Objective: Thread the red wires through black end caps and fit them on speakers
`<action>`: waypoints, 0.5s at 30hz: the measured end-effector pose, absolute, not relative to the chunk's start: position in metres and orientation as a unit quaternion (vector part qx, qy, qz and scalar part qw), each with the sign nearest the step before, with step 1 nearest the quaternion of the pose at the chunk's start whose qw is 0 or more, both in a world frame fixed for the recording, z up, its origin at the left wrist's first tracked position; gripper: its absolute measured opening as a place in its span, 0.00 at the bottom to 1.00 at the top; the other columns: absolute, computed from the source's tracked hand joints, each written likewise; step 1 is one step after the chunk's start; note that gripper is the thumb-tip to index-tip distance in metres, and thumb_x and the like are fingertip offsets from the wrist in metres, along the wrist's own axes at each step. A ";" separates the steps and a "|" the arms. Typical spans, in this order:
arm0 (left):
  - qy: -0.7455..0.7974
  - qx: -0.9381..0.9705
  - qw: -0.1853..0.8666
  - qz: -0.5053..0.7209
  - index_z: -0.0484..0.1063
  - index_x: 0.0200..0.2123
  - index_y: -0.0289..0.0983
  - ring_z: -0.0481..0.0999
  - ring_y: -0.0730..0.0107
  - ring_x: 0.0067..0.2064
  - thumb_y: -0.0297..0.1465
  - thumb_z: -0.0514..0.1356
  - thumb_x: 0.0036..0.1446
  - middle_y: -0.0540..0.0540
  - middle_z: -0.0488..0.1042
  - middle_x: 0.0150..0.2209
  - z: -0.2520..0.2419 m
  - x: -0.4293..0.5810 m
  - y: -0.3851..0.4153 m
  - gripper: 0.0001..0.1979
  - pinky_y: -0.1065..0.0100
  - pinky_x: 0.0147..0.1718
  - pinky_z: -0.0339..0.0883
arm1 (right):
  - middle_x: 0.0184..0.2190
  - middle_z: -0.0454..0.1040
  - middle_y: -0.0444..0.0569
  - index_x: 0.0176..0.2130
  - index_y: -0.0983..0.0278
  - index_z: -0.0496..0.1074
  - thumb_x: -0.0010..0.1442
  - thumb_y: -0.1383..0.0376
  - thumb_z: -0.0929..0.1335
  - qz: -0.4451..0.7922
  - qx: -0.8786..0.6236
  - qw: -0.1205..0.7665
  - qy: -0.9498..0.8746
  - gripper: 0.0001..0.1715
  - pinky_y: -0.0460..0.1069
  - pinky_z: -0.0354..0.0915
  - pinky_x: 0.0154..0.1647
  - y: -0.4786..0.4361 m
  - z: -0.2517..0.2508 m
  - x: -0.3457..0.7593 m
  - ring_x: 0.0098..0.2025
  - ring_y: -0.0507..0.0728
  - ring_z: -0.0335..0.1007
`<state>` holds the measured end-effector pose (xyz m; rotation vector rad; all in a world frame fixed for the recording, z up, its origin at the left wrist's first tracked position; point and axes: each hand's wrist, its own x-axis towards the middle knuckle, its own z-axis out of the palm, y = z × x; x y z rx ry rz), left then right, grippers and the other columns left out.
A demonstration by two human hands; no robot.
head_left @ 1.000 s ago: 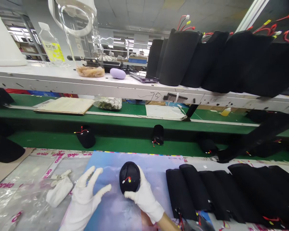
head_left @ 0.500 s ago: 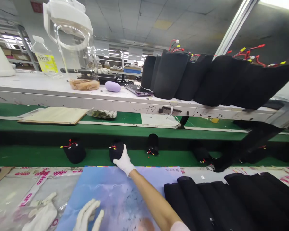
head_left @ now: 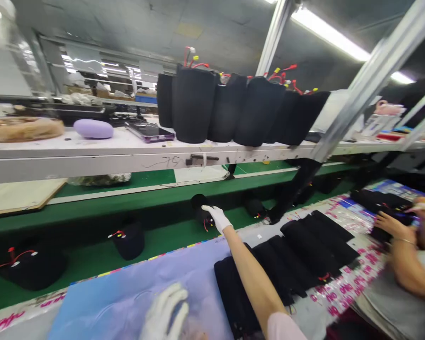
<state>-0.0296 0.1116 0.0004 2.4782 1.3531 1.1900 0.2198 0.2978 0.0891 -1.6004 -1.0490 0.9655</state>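
Observation:
My right hand [head_left: 217, 220], in a white glove, reaches to the green channel behind the work surface. Its fingers close over the right side of a black wired cylinder [head_left: 199, 203]; the thumb is not clearly seen. Red wires with small plugs come from the cylinder's near end. Lower down, my left hand [head_left: 165, 311], also gloved, hovers over a blue-purple printed sheet [head_left: 116, 288], fingers apart with nothing in them. Two more black cylinders with red leads, a middle one [head_left: 129, 242] and a left one [head_left: 38, 268], stand in the channel.
A white shelf [head_left: 141, 158] crosses above the channel, bearing black sleeves [head_left: 194, 104], a phone [head_left: 150, 131] and a purple oval object [head_left: 93, 128]. Black sleeves [head_left: 311, 243] lie right of the sheet. A metal post [head_left: 354, 89] slants nearby. At right, a co-worker's hand [head_left: 393, 225] handles black pieces.
My right hand has left the middle black cylinder and moved right to another one. The middle cylinder stays in the channel. My view has turned right, bringing a co-worker into sight.

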 end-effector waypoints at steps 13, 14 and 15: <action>0.137 0.962 0.168 0.169 0.67 0.59 0.38 0.64 0.49 0.65 0.43 0.59 0.64 0.38 0.65 0.64 0.020 0.308 0.158 0.24 0.39 0.62 0.57 | 0.62 0.70 0.58 0.69 0.59 0.55 0.49 0.48 0.75 0.103 -0.814 0.466 -0.332 0.57 0.63 0.66 0.60 0.049 0.129 0.421 0.60 0.68 0.70; 0.144 0.962 0.169 0.160 0.68 0.58 0.38 0.65 0.50 0.64 0.42 0.59 0.64 0.39 0.66 0.64 0.016 0.309 0.158 0.23 0.39 0.62 0.57 | 0.61 0.70 0.58 0.69 0.60 0.55 0.49 0.48 0.74 0.097 -0.824 0.451 -0.328 0.57 0.63 0.66 0.60 0.042 0.123 0.425 0.60 0.68 0.70; 0.147 0.962 0.170 0.153 0.69 0.58 0.38 0.65 0.50 0.64 0.42 0.59 0.64 0.39 0.66 0.63 0.013 0.305 0.157 0.22 0.39 0.62 0.57 | 0.61 0.70 0.58 0.69 0.60 0.55 0.49 0.48 0.74 0.093 -0.834 0.435 -0.326 0.56 0.63 0.67 0.59 0.038 0.116 0.427 0.59 0.68 0.71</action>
